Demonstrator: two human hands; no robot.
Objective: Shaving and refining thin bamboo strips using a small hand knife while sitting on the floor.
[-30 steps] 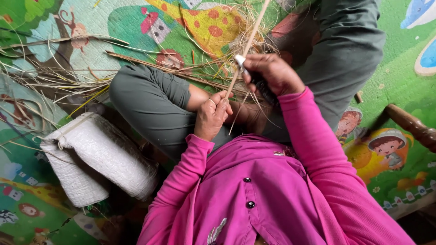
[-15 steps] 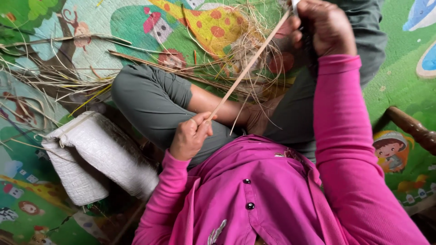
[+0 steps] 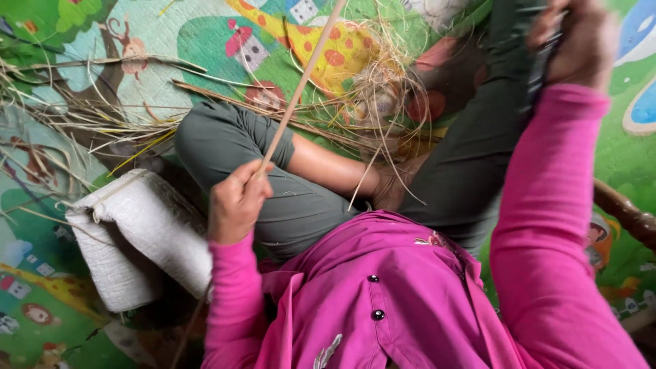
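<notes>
In the head view, a long pale reed strip is seen stretched in a straight slant, and it serves as the landmark for everything else. Its lower end is pinched in the left hand, whose fingers are curled tight around it just above the folded knee in grey-green trousers. From that grip the strip's long axis runs up and to the right, leaving the picture at the top edge.

The right hand is raised well to the right of the strip, at the top corner of the picture. It is blurred; it appears closed about something dark, but what it grips, and whether the strip's far end is reached by it, cannot be told. The left hand is plainly the nearer one to the visible part of the strip.

To the right of the strip's middle, a tangle of loose dry fibres is spread over the colourful play mat. To the left of the strip, more dry stalks are scattered on the mat. Below and left of the strip's gripped end, a white woven sack roll lies beside the knee.
</notes>
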